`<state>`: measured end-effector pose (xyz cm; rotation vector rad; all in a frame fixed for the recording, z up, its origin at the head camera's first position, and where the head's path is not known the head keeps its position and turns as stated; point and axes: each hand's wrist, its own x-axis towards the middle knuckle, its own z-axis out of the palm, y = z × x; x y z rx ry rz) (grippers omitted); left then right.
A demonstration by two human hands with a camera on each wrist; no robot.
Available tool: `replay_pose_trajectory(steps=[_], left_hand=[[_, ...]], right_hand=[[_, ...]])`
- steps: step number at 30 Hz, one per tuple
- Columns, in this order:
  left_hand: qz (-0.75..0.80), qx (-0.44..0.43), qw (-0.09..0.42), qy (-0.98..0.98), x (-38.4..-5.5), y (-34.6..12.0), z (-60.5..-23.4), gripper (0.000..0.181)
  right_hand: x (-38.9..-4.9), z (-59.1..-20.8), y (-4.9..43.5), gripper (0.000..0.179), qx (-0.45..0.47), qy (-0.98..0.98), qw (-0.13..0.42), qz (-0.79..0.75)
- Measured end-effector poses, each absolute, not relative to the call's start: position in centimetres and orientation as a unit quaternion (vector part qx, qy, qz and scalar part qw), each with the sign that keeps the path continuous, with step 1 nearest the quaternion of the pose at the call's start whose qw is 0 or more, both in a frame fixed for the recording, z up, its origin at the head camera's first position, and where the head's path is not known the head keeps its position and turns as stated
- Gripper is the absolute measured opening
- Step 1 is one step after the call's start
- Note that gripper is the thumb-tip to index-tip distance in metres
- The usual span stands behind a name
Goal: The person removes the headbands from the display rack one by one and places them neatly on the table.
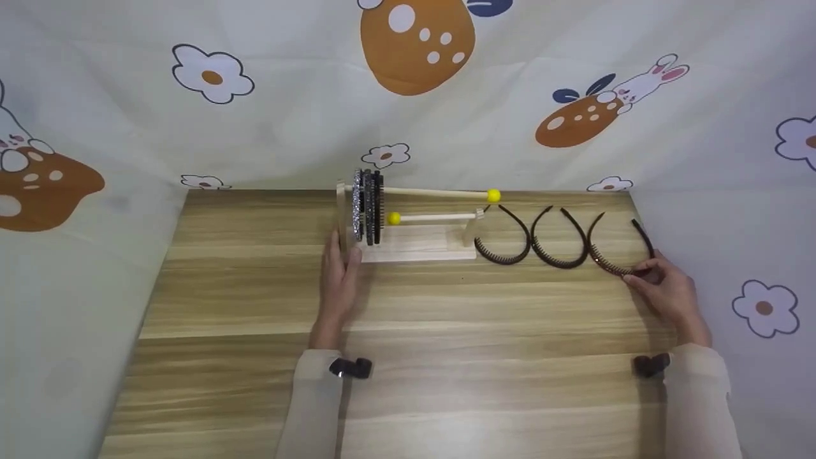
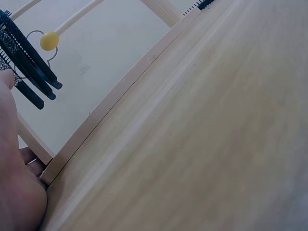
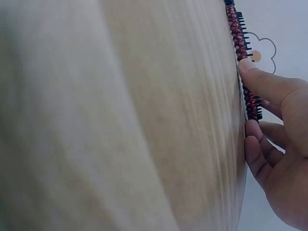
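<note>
At the right end of a row of three on the table top (image 1: 484, 344), the rightmost headband (image 1: 609, 262) lies with its tips toward the far edge and its curve toward the person. Right hand (image 1: 669, 290): thumb and fingers pinch the band on the right part of that curve; most of the loop extends left of the grip. Left hand (image 1: 339, 280): thumb on one side, fingers on the other, holding the left upright of the wooden stand (image 1: 414, 253) low down. Several hung headbands (image 1: 368, 207) sit on the stand's upper rod (image 1: 440, 193), close to this upright.

Right wrist view only: red stones (image 3: 236, 29) along the band's outer face, black teeth on the other side, thumb tip pressed to the stones. Left wrist view: loose lower ends of the hung bands, above the base. Head view alone gives the whole row: middle headband (image 1: 561, 264) and left headband (image 1: 503, 261), seemingly touching neighbours; contact between the latter and the stand cannot be told.

Edges: patterned cloth (image 1: 287, 127) rises just behind the stand; right hand near the table's right edge and side cloth. Room: wood surface extends toward the person, between the forearms.
</note>
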<state>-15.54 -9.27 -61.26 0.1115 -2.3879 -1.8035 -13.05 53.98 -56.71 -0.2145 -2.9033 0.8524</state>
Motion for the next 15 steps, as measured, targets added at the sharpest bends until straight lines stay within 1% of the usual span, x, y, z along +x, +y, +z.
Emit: replay_pose_trajectory(steps=[2, 6, 11, 15], left_hand=[[-0.6, 0.038, 0.073, -0.796, -15.52, -9.27, -61.27, 0.093], [-0.599, 0.041, 0.073, -0.796, -15.49, -9.23, -61.17, 0.085], [-0.603, 0.031, 0.083, -0.793, -15.54, -9.2, -61.04, 0.077], [-0.606, 0.023, 0.09, -0.79, -15.63, -9.19, -61.05, 0.075]], right_hand=[[-13.03, -56.73, 54.03, 0.032, -0.069, -0.955, 0.052, 0.283], [-12.84, -56.81, 54.0, 0.038, -0.064, -0.951, 0.058, 0.297], [-12.56, -56.85, 53.75, 0.05, -0.057, -0.949, 0.059, 0.305], [-12.6, -56.63, 53.39, 0.062, -0.059, -0.945, 0.042, 0.319]])
